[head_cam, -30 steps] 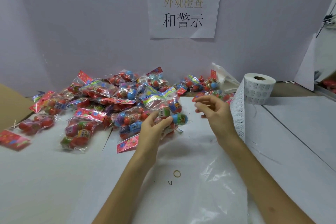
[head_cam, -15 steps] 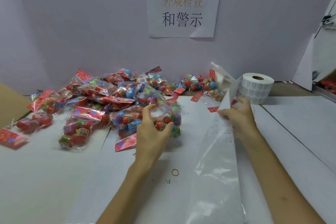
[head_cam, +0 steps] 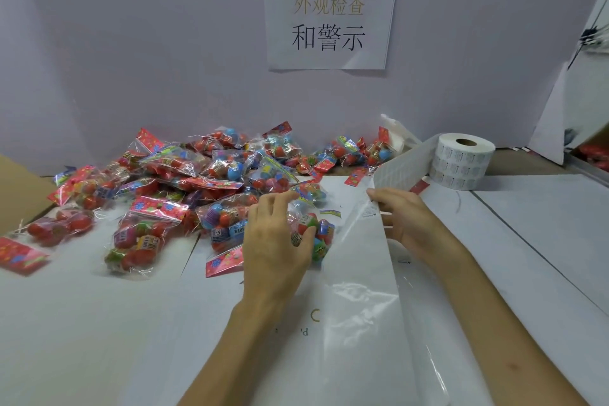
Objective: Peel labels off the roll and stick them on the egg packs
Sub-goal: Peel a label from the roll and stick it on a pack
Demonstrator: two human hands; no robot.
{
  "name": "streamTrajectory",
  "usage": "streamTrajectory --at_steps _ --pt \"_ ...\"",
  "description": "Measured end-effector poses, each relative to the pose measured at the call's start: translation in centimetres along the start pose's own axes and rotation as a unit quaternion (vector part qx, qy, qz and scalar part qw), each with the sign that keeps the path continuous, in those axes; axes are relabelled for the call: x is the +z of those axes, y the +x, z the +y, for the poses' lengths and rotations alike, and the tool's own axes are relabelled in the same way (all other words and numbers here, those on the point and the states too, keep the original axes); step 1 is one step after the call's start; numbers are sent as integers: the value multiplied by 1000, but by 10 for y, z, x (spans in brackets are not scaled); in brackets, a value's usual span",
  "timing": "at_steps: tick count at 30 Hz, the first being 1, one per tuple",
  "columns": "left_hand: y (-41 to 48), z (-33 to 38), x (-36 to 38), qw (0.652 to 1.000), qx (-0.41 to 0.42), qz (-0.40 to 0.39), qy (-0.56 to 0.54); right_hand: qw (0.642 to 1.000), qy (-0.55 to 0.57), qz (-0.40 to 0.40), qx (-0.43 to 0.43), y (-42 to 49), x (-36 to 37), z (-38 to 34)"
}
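Gripping crinkly egg pack (head_cam: 324, 232), left hand (head_cam: 275, 241) — right hand (head_cam: 410, 222) pinches strip (head_cam: 361, 260).

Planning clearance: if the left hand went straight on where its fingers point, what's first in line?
The left hand, holding an egg pack, points away from the person. First in line is probably the pile of egg packs just beyond its fingertips, before the wall; depth unclear.

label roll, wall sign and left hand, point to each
label roll (head_cam: 461, 168) head view, printed side
wall sign (head_cam: 329, 15) head view, middle of sheet
left hand (head_cam: 273, 241) head view, back of hand
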State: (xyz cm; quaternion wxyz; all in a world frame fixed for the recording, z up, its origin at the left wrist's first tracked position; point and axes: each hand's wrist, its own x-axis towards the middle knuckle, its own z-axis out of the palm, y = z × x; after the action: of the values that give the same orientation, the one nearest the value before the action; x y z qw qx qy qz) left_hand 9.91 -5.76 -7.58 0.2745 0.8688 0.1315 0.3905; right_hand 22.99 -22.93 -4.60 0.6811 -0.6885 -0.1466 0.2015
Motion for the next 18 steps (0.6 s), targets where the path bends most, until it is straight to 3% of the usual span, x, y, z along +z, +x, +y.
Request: streamTrajectory --at_steps 4,7,14,18 --pt "-4 6 1 992 89 -67 -63 997 -21 -65 -41 -5 4 -2" --pt "-7 7 4 981 97 -137 -97 993 -42 -92 -62 -7 5 -1" --pt "-5 5 5 973 0 -138 -184 991 -50 -95 -79 -7 4 1" --pt "-6 6 7 977 28 -135 -162 991 -55 -88 -89 -7 5 1"
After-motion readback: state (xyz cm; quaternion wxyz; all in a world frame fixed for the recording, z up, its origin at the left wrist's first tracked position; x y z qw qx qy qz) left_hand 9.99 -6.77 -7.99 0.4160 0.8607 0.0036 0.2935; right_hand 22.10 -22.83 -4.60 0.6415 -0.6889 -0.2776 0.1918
